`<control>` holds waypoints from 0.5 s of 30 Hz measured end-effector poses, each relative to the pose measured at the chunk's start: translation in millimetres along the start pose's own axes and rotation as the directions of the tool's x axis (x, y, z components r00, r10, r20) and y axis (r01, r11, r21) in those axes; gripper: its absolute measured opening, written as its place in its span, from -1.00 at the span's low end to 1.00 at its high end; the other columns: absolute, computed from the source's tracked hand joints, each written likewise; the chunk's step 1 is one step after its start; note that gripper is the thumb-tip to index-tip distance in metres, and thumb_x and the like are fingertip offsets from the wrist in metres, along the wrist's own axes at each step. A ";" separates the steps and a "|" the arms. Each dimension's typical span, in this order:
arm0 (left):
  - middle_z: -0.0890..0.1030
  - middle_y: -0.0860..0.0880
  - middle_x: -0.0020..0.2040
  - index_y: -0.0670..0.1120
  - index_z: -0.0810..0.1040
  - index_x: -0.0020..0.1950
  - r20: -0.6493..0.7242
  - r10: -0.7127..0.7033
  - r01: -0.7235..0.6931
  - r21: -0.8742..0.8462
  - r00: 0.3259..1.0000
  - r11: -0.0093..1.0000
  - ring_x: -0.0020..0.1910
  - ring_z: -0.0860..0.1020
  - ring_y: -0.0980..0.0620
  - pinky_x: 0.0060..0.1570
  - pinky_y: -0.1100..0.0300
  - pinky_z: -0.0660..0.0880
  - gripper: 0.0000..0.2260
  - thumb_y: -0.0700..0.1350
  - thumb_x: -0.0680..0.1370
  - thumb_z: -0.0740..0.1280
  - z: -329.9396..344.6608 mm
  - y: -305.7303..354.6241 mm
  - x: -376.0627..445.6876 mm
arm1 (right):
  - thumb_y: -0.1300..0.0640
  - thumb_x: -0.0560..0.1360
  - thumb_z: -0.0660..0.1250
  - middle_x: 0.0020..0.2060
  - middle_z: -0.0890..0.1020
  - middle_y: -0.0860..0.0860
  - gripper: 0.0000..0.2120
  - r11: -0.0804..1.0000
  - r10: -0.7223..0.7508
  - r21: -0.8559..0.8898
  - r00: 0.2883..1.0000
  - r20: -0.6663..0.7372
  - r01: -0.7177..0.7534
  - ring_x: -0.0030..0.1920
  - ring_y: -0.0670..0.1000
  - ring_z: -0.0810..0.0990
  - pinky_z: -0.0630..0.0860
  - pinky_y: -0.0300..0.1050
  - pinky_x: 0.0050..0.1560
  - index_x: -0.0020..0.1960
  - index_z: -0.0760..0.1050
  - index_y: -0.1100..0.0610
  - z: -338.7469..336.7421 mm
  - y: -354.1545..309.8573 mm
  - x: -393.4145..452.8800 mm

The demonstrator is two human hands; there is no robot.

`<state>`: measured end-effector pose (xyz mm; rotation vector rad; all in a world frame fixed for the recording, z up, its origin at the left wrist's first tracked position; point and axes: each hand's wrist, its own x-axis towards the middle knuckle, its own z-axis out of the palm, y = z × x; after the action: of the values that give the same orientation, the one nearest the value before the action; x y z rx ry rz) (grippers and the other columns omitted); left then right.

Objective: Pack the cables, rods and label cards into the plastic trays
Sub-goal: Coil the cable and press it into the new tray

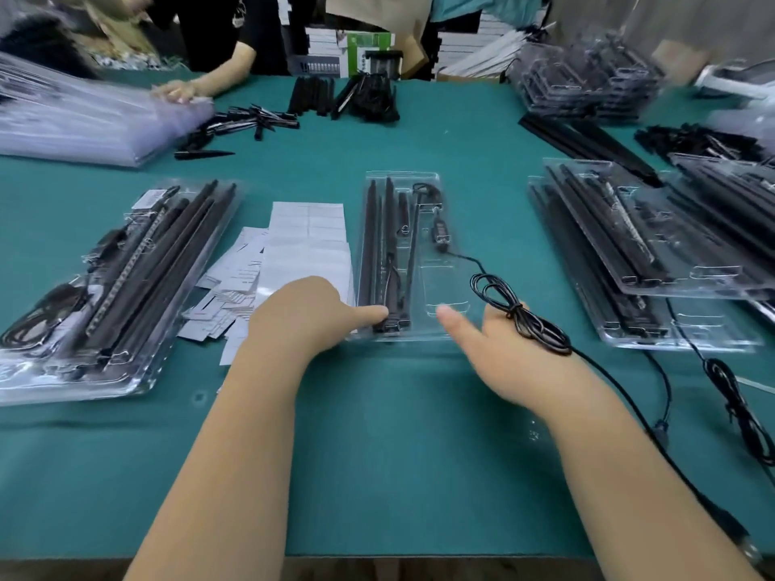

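A clear plastic tray (440,287) lies in the middle of the green table, with black rods (379,245) in its left slots and a small black plug unit (440,234) at its upper right. My left hand (310,316) rests at the tray's near left corner, thumb pressing on the rod ends. My right hand (503,350) is at the tray's near right corner, thumb stretched onto the tray. It holds a coiled black cable bundle (520,312) whose lead runs up to the plug unit. White label cards (289,253) lie left of the tray.
Filled trays are stacked at the left (117,283) and right (654,253). Loose black rods (247,119) and parts lie at the back, beside another person's hand (176,92). More cables (734,396) trail at the right edge. Empty trays (587,77) are piled far right.
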<state>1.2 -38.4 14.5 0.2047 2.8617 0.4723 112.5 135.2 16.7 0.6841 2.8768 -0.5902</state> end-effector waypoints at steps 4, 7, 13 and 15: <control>0.47 -0.03 -0.39 -0.10 0.36 -0.36 -0.124 0.085 -0.094 -0.073 0.989 0.993 -0.35 0.43 0.00 -0.38 0.19 0.27 -0.56 0.23 0.40 0.39 -1.7 -1.8 0.9 | -0.43 0.36 0.10 -0.15 0.59 -0.24 -0.52 0.906 -0.395 0.085 0.901 -0.180 0.415 -0.17 -0.20 0.53 0.37 -0.37 -0.22 -0.02 0.54 -0.13 -13.0 15.2 -52.7; 0.48 0.02 -0.40 -0.07 0.38 -0.36 -0.291 0.139 -0.207 -0.217 0.947 0.954 -0.34 0.43 0.05 -0.40 0.20 0.26 -0.67 0.10 0.46 0.34 1.1 2.9 -0.4 | -0.05 0.38 0.46 -0.05 0.59 -0.06 -0.61 0.929 -0.351 -0.114 0.747 -0.565 0.351 -0.04 -0.01 0.51 0.40 -0.20 0.04 0.17 0.56 0.00 -17.9 43.0 -55.1; 0.48 0.07 -0.40 -0.03 0.40 -0.36 -0.389 0.161 -0.299 -0.326 0.907 0.897 -0.31 0.44 0.07 -0.34 0.19 0.32 -0.76 0.01 0.49 0.27 9.6 10.2 -0.2 | -0.41 0.35 0.25 -0.08 0.43 -0.22 -0.55 0.976 -0.080 -0.212 0.991 -0.106 0.056 -0.06 -0.19 0.48 0.44 -0.22 -0.03 0.12 0.41 -0.20 -14.5 83.9 -59.6; 0.49 0.09 -0.39 0.00 0.41 -0.34 -0.398 0.218 -0.357 -0.318 0.891 0.878 -0.31 0.45 0.10 -0.32 0.19 0.35 -0.77 0.03 0.49 0.28 12.7 14.4 -2.9 | -0.40 0.37 0.24 -0.15 0.44 -0.23 -0.73 0.955 -0.169 -0.262 0.980 -0.103 0.137 -0.14 -0.23 0.46 0.44 -0.26 -0.08 -0.05 0.35 -0.29 -12.3 83.7 -65.0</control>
<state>8.7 -21.6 8.2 0.5362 3.0006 1.2354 208.0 182.4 12.8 0.4782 3.0649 -0.1923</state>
